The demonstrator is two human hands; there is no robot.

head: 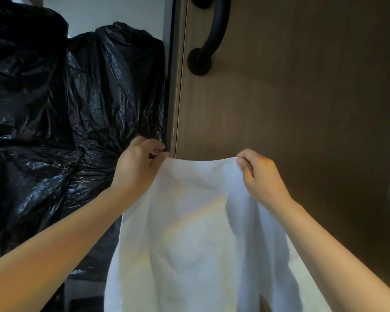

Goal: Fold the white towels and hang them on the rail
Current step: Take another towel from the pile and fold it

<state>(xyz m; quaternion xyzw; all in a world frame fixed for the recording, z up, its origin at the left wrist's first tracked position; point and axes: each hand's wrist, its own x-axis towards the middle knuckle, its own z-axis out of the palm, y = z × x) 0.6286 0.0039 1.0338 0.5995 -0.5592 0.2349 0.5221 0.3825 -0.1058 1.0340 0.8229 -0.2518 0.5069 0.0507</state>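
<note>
A white towel (189, 239) hangs in front of me, held up by its top edge. My left hand (137, 163) pinches the top left corner between thumb and fingers. My right hand (260, 174) pinches the top right corner. The top edge sags a little between the two hands, and the cloth drops out of the frame at the bottom. A black curved bar (214, 30) is fixed to the brown wooden door above the hands, apart from the towel.
Large black plastic bags (61, 113) are heaped at the left, close to my left hand. The brown wooden door (302, 97) fills the right, and its frame edge (173, 86) runs down the middle.
</note>
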